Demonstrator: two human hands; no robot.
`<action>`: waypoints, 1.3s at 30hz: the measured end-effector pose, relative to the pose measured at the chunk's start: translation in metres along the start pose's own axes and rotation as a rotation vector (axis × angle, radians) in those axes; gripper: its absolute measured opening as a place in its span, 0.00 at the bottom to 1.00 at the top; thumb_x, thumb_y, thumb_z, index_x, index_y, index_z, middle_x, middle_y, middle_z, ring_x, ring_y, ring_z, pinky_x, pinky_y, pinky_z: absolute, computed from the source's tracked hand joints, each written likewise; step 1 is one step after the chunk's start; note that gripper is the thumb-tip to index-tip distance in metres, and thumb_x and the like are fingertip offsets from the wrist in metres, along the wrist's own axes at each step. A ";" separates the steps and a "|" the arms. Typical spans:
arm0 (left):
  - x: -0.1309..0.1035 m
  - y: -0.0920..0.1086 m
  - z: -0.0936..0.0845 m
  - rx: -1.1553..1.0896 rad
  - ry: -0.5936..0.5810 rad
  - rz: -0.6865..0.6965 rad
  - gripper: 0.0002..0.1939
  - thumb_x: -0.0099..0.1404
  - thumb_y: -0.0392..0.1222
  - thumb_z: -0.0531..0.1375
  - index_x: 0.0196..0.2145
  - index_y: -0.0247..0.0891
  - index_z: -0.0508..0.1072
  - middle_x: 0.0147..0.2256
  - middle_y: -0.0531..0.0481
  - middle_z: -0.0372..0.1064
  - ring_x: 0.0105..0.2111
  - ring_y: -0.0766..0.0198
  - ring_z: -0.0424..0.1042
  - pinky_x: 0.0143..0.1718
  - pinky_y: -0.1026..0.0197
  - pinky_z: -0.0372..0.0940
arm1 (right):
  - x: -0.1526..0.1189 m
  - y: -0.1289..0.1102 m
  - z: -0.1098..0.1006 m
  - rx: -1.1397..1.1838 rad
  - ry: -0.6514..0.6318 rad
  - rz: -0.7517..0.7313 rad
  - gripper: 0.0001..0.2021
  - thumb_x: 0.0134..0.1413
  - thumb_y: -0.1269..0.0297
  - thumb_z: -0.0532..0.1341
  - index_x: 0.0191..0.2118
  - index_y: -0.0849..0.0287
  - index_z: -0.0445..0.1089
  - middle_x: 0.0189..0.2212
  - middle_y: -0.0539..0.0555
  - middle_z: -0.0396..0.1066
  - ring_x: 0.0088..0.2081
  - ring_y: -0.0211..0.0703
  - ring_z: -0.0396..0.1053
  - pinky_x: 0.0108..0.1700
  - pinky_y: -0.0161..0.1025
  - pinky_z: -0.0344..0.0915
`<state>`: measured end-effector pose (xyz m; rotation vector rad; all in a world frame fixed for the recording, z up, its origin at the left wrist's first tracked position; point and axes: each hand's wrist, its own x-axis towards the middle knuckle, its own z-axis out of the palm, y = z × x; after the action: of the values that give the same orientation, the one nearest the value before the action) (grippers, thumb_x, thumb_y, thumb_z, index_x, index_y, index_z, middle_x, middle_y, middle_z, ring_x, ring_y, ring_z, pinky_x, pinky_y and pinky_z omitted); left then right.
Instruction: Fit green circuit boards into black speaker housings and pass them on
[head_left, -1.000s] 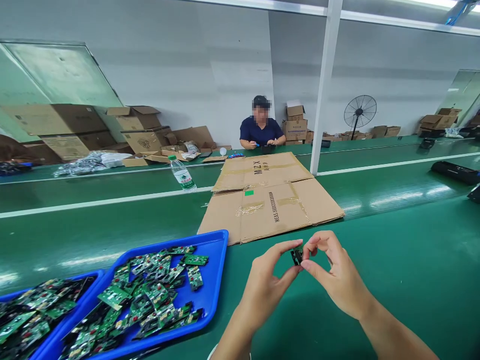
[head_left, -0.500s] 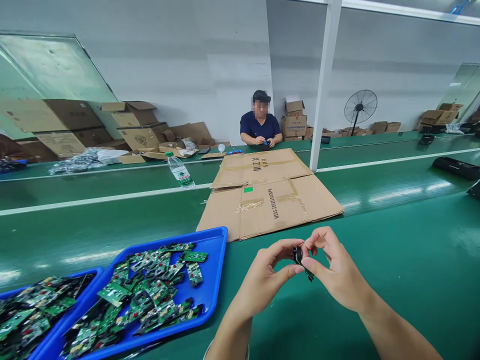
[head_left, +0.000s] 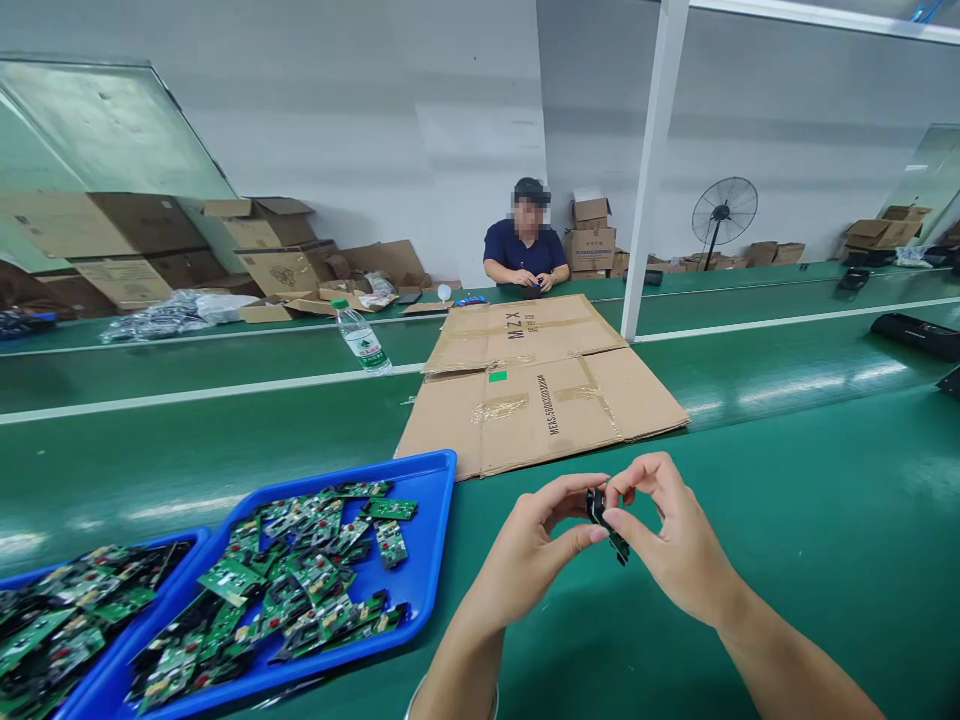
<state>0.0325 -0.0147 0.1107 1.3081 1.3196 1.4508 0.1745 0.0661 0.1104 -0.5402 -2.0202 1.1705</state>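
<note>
A small black part with a circuit board (head_left: 616, 543) is held between both hands above the green table, right of the trays. My left hand (head_left: 529, 560) grips its left side with thumb and fingers. My right hand (head_left: 679, 540) pinches its right side near the top, fingers curled. A blue tray (head_left: 444, 530) holds several green circuit boards (head_left: 311, 575), loosely piled. Another blue tray (head_left: 196, 541) at the far left has more boards heaped in it.
Flattened cardboard (head_left: 525, 420) lies beyond my hands. A water bottle (head_left: 364, 340) stands left of it. A person (head_left: 525, 250) sits across the table, hands on a small dark item. A white post (head_left: 651, 180) rises right of the cardboard. Boxes (head_left: 277, 245) are stacked behind.
Both hands keep nearly the same place and grip, while the held part has tilted slightly and shows more of its lower end. The person opposite has raised their head a little.
</note>
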 end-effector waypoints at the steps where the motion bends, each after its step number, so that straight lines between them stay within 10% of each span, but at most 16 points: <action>1: 0.000 0.000 0.000 -0.005 -0.001 -0.005 0.18 0.56 0.38 0.63 0.46 0.40 0.70 0.41 0.47 0.72 0.41 0.59 0.71 0.43 0.57 0.67 | -0.001 0.001 0.001 -0.028 0.021 -0.023 0.07 0.53 0.68 0.55 0.35 0.55 0.54 0.28 0.49 0.65 0.33 0.39 0.64 0.36 0.38 0.64; 25: 0.001 -0.002 -0.003 -0.195 -0.128 -0.167 0.24 0.59 0.43 0.60 0.53 0.40 0.65 0.46 0.46 0.71 0.47 0.54 0.67 0.48 0.53 0.63 | -0.001 0.004 0.006 -0.637 0.270 -0.601 0.14 0.50 0.80 0.56 0.35 0.53 0.54 0.27 0.48 0.68 0.29 0.40 0.63 0.39 0.45 0.59; 39: 0.001 -0.003 -0.016 -0.375 -0.194 -0.204 0.22 0.63 0.43 0.55 0.55 0.39 0.63 0.43 0.42 0.72 0.36 0.60 0.71 0.42 0.56 0.63 | 0.004 0.002 -0.020 -0.567 0.128 -0.405 0.06 0.55 0.74 0.54 0.36 0.56 0.58 0.29 0.51 0.65 0.33 0.41 0.62 0.36 0.40 0.59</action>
<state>0.0167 -0.0162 0.1089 1.0077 0.9665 1.3162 0.1866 0.0809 0.1169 -0.4276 -2.2067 0.3087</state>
